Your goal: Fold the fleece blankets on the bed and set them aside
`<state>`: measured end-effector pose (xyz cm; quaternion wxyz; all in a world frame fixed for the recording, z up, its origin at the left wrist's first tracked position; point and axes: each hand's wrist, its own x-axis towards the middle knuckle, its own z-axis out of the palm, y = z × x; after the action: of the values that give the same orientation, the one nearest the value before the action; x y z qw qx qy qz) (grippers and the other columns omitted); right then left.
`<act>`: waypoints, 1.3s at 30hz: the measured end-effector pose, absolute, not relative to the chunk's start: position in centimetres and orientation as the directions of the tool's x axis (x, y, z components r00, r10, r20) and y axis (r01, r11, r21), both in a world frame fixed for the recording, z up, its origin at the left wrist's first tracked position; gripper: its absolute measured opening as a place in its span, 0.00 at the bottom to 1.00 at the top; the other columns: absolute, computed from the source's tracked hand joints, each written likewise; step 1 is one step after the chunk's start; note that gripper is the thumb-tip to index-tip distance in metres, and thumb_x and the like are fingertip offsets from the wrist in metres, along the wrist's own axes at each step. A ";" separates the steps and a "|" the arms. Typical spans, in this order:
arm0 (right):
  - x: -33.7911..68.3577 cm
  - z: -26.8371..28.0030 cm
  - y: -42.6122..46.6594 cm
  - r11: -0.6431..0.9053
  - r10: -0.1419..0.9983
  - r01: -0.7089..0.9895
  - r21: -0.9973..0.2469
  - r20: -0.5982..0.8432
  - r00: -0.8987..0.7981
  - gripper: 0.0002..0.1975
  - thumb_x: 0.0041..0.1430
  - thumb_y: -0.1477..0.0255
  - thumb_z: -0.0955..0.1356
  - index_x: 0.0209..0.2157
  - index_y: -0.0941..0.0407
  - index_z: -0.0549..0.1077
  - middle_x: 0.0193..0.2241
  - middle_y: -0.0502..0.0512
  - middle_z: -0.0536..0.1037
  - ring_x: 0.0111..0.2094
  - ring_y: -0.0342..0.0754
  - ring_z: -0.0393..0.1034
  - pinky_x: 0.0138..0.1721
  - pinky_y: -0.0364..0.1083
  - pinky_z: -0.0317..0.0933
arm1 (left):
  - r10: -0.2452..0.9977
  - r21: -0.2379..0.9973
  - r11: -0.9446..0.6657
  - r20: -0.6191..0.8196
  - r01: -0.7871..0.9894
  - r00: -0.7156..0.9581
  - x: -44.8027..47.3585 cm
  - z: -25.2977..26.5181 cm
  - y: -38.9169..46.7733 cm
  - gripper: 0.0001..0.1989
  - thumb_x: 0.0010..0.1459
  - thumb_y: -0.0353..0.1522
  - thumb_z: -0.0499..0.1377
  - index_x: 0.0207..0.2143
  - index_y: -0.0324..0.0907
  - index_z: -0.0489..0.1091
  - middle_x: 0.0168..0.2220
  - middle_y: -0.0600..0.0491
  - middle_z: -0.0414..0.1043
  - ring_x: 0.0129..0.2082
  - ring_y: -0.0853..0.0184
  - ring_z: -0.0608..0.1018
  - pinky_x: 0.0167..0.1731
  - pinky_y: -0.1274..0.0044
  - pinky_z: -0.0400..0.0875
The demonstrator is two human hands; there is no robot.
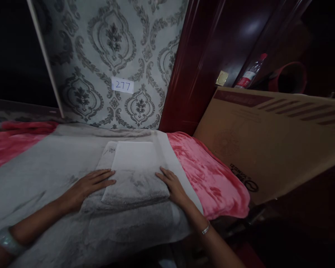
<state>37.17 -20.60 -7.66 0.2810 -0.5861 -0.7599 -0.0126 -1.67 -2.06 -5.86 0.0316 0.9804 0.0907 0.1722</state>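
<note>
A grey folded towel [136,182] with a smooth white band across its far part lies in front of me. My left hand [91,184] rests flat at its left side, the fingers stretched toward the towel's edge. At the right edge my right hand [171,184] lies with its fingers extended onto the towel. Neither hand grips anything. Beneath the towel spreads a larger grey plush cloth [44,178], which hangs over the near edge.
Pink plush fabric [203,175] shows on the right, and more red-pink fabric [16,143] on the left. A large cardboard box [268,141] stands at the right, with a plastic bottle [249,74] behind it. A dark screen [19,56] is at the left, beside a patterned wall [111,56].
</note>
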 end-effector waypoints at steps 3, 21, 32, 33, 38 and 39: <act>37.0 -7.2 -20.8 0.308 0.892 0.891 -0.334 0.428 -0.148 0.31 0.62 0.72 0.68 0.66 0.49 0.63 0.69 0.62 0.56 0.66 0.55 0.56 0.65 0.59 0.52 | 0.216 0.078 -0.976 0.343 0.201 0.914 -1.5 -5.8 -2.6 0.32 0.66 0.50 0.40 0.66 0.49 0.61 0.69 0.46 0.55 0.68 0.53 0.59 0.66 0.62 0.54; 36.8 -7.1 -20.5 0.292 0.901 0.910 -0.296 0.405 -0.157 0.35 0.59 0.66 0.71 0.66 0.50 0.61 0.70 0.62 0.54 0.67 0.57 0.55 0.65 0.58 0.51 | 0.206 0.031 -0.977 0.417 0.213 0.885 -1.6 -7.0 -2.1 0.31 0.64 0.50 0.44 0.65 0.52 0.61 0.69 0.48 0.56 0.68 0.55 0.61 0.65 0.63 0.57; 36.4 -6.6 -20.5 0.255 0.929 0.901 -0.350 0.346 -0.129 0.41 0.56 0.71 0.71 0.69 0.51 0.56 0.71 0.62 0.51 0.68 0.57 0.53 0.65 0.57 0.50 | 0.218 0.027 -0.973 0.445 0.230 0.868 -1.6 -6.3 -2.6 0.29 0.66 0.48 0.40 0.66 0.57 0.60 0.68 0.51 0.58 0.66 0.57 0.64 0.64 0.65 0.61; 36.4 -6.7 -20.5 0.255 0.928 0.901 -0.350 0.351 -0.126 0.40 0.56 0.72 0.71 0.69 0.51 0.56 0.71 0.61 0.51 0.68 0.57 0.53 0.65 0.57 0.50 | 0.206 0.020 -0.975 0.446 0.221 0.871 -1.7 -6.5 -2.5 0.30 0.65 0.50 0.40 0.66 0.56 0.60 0.68 0.51 0.58 0.66 0.56 0.64 0.64 0.64 0.61; 36.8 -7.5 -20.3 0.271 0.912 0.890 -0.367 0.393 -0.116 0.44 0.56 0.75 0.69 0.71 0.51 0.50 0.70 0.62 0.53 0.68 0.54 0.53 0.65 0.56 0.52 | 0.229 0.010 -0.967 0.482 0.255 0.846 -1.4 -7.3 -2.3 0.28 0.64 0.44 0.45 0.66 0.60 0.58 0.68 0.54 0.59 0.65 0.56 0.65 0.63 0.65 0.63; 36.9 -7.6 -20.2 0.270 0.910 0.891 -0.364 0.398 -0.113 0.44 0.57 0.75 0.69 0.71 0.50 0.49 0.70 0.62 0.52 0.68 0.54 0.53 0.65 0.56 0.52 | 0.231 0.007 -0.965 0.494 0.262 0.838 -1.3 -7.4 -2.3 0.28 0.64 0.42 0.46 0.66 0.61 0.57 0.68 0.55 0.59 0.65 0.57 0.65 0.63 0.65 0.63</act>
<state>36.92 -20.21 -7.64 0.2806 -0.6038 -0.7459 0.0171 -1.33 -2.34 -7.42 -0.0306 0.9582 0.1285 0.2538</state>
